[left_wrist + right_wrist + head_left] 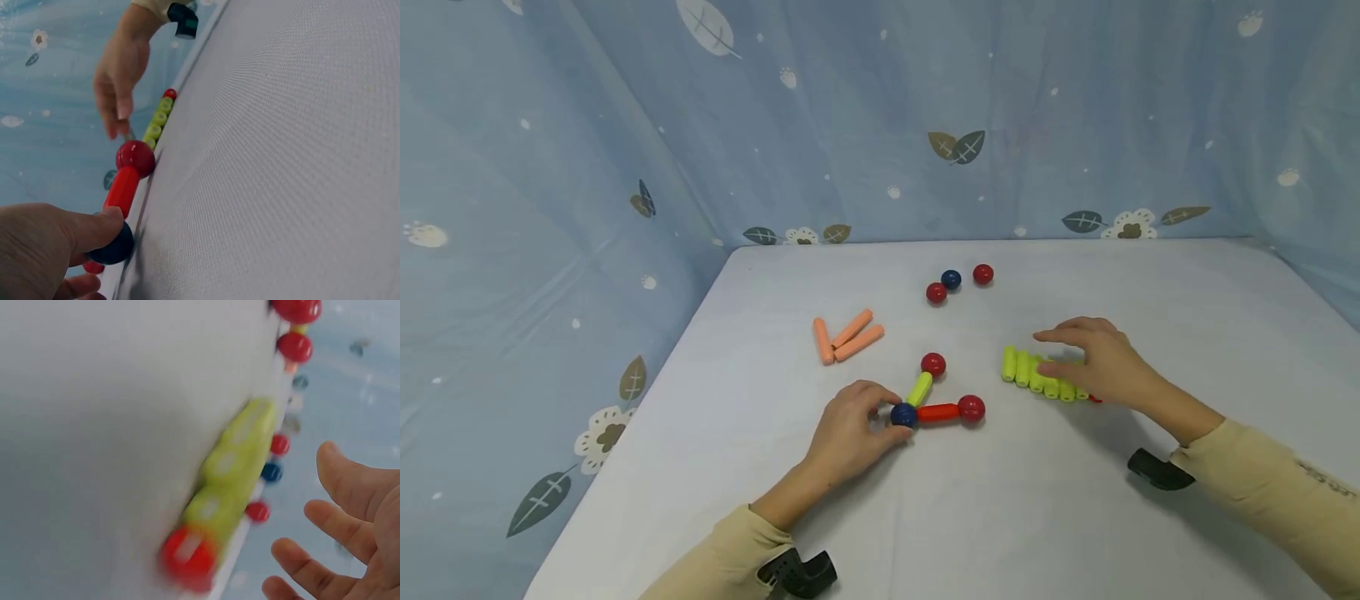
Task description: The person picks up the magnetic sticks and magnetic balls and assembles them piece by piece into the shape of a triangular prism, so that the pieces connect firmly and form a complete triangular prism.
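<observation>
Thumb and fingers of my left hand (852, 427) pinch a dark blue ball (904, 415). Joined to that ball are a red rod (938, 413) ending in a red ball (972, 408) and a yellow-green rod (919, 389) ending in another red ball (933, 364). My right hand (1101, 360) hovers over a row of yellow-green rods (1022, 368), its fingers spread apart and holding nothing. At the row's right end lies a red piece (187, 556), mostly hidden by the hand in the head view and blurred in the right wrist view.
Three orange rods (859, 342) lie to the left, beyond my left hand. Farther back on the white table (1000, 517) are a loose blue ball (951, 279) and two red balls (982, 274). A blue patterned curtain (880, 125) hangs behind the table.
</observation>
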`<state>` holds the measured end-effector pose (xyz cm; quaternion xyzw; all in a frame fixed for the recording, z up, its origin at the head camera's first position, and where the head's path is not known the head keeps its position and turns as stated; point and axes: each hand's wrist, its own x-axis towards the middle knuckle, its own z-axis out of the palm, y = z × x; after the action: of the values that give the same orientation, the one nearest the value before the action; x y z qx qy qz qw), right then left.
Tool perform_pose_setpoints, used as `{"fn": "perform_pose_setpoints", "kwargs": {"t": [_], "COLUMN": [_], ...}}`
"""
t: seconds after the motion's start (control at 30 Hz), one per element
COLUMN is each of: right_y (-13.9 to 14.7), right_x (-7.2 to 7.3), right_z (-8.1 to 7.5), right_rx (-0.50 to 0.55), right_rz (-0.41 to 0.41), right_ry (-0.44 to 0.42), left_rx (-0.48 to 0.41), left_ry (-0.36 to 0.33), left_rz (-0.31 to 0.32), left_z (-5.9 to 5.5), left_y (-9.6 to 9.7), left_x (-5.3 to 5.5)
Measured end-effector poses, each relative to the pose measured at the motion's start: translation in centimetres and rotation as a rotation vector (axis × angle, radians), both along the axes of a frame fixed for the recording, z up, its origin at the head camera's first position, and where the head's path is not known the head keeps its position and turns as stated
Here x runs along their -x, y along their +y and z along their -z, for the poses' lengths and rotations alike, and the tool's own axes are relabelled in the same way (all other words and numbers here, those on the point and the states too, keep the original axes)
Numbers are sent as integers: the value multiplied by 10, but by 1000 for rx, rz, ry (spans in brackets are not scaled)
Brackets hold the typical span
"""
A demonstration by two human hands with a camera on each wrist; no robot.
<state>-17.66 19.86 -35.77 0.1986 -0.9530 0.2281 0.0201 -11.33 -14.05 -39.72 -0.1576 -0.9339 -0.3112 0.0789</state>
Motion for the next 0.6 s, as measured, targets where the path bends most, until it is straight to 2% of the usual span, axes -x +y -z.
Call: {"fn": "perform_pose_setpoints", "kwargs": {"t": [0.13, 0.27, 0.37, 0.6], "right_y": [37, 61, 69, 72], "right_x": [-6, -10, -13, -12], "right_z": [11, 21, 27, 34], "right_rx": [-27, -76, -109, -178], "right_rz": [68, 117, 126, 122], "right_ry": [16, -40, -88, -94], "left_rx": [-10, -14, -15, -25], "left_ry": [-2, -6, -14, -33], "left_rz": [-10, -11, -3, 19], "left_z": [0, 0, 0, 3], "left_y": [-1, -2, -2, 0], "left_x": [2, 4, 6, 10]}}
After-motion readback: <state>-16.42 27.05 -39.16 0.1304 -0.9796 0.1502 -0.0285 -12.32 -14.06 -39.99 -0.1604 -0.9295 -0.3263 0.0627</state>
